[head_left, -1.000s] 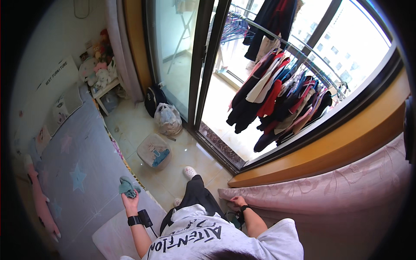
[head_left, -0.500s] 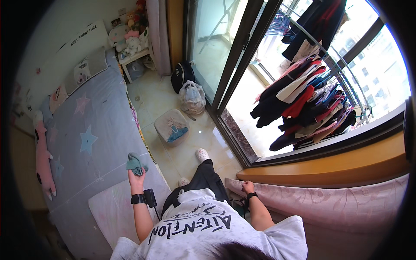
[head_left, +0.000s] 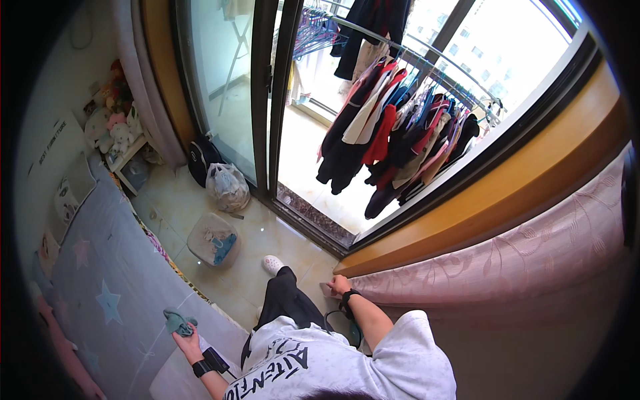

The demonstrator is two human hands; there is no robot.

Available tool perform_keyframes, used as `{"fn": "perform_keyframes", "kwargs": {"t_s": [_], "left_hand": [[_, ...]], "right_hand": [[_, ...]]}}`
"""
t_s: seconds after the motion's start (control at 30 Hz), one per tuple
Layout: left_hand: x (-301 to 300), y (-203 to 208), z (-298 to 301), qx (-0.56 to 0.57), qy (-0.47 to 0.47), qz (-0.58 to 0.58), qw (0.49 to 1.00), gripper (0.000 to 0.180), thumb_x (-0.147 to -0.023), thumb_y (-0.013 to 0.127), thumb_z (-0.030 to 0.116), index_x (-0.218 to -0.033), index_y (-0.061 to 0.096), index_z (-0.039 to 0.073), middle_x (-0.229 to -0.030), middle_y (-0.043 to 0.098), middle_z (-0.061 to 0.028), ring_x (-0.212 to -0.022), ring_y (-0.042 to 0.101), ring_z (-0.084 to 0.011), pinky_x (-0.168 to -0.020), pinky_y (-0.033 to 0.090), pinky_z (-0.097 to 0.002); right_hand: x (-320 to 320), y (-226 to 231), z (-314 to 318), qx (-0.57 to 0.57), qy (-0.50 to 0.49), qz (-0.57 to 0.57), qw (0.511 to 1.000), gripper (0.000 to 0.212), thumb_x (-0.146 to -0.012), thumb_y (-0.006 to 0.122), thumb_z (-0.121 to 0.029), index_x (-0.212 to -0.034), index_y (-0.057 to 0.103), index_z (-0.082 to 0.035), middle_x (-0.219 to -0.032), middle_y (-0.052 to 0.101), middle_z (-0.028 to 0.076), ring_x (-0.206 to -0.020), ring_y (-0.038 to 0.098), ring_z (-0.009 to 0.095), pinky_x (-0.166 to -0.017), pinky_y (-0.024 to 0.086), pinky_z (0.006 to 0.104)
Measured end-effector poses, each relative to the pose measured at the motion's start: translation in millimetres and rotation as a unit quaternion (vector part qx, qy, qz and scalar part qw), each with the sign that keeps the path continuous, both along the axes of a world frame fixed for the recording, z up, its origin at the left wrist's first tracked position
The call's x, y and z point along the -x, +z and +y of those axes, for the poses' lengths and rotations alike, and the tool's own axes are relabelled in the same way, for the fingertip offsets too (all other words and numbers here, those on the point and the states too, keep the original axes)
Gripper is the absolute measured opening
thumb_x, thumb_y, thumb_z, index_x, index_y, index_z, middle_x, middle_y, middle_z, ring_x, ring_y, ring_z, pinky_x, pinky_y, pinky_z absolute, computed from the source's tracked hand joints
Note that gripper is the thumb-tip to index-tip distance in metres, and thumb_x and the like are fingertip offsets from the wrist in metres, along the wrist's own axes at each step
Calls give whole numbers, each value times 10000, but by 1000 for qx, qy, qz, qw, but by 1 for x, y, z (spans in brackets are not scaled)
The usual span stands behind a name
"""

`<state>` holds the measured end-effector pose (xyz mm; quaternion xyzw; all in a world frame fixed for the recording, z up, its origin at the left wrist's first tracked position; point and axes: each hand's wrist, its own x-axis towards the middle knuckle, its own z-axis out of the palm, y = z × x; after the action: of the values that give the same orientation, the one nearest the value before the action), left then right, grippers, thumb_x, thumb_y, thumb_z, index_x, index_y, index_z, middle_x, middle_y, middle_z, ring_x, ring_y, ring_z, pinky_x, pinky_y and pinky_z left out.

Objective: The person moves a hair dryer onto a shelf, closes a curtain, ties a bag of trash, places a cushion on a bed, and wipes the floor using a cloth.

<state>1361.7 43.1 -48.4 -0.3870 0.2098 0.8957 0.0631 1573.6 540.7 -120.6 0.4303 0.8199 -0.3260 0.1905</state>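
My left hand (head_left: 189, 340) is closed around a crumpled teal-green cloth (head_left: 179, 323), held over the bed (head_left: 120, 267). Some of the cloth hangs out past my fingers. On the other side, my right hand (head_left: 339, 285) has its fingers curled against the near end of a pink curtain (head_left: 480, 247). Whether curtain fabric or anything else is between those fingers cannot be seen. Ahead on the floor, a pale plastic tub (head_left: 200, 245) contains a blue cloth (head_left: 225, 249) and some light-coloured pieces.
A tied plastic bag (head_left: 227, 187) and a dark backpack (head_left: 201, 160) rest beside the sliding glass door (head_left: 230, 87). Past the open doorway, clothes (head_left: 390, 127) hang on a rail. Plush toys (head_left: 120, 137) sit on a small white table in the corner. The door track (head_left: 313, 217) crosses the floor.
The view has turned to the right, so the bed and tub appear farther left. My right hand is now closer to the curtain's end. The teal-green cloth stays in my left hand.
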Motion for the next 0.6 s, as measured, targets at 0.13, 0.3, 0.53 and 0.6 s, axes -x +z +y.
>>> {"fn": "perform_keyframes", "kwargs": {"t_s": [0.13,0.3,0.53,0.6], "left_hand": [[12,5,19,-7,7,-20,1000,265,-732,517,261,-954,500,117,-962,512,-4,-844,473,-148,-681,440,-308],[9,-6,13,-12,8,-30,999,261,-728,518,251,-942,493,104,-946,504,-11,-822,475,-151,-655,441,-294],[16,-16,25,-13,1,-64,998,281,-721,527,279,-954,502,124,-965,509,-2,-817,479,-152,-664,446,-307],[18,-21,20,4,-12,-55,998,285,-721,527,280,-958,499,125,-964,509,-2,-816,479,-153,-659,447,-308]], "right_hand": [[-15,-2,-9,-21,-59,60,996,248,-682,516,-276,-697,592,-41,-717,585,129,-705,565,250,-651,433,337],[-14,11,-4,99,-2,-76,992,242,-647,541,-184,-850,556,-52,-801,571,152,-758,551,277,-669,428,344],[69,27,7,-86,53,177,979,754,-581,623,-152,-1199,197,-89,-947,496,235,-876,478,356,-762,392,391],[163,76,-14,22,156,283,946,659,-593,658,-198,-1131,315,-30,-1064,376,184,-875,470,268,-730,415,331]]}}
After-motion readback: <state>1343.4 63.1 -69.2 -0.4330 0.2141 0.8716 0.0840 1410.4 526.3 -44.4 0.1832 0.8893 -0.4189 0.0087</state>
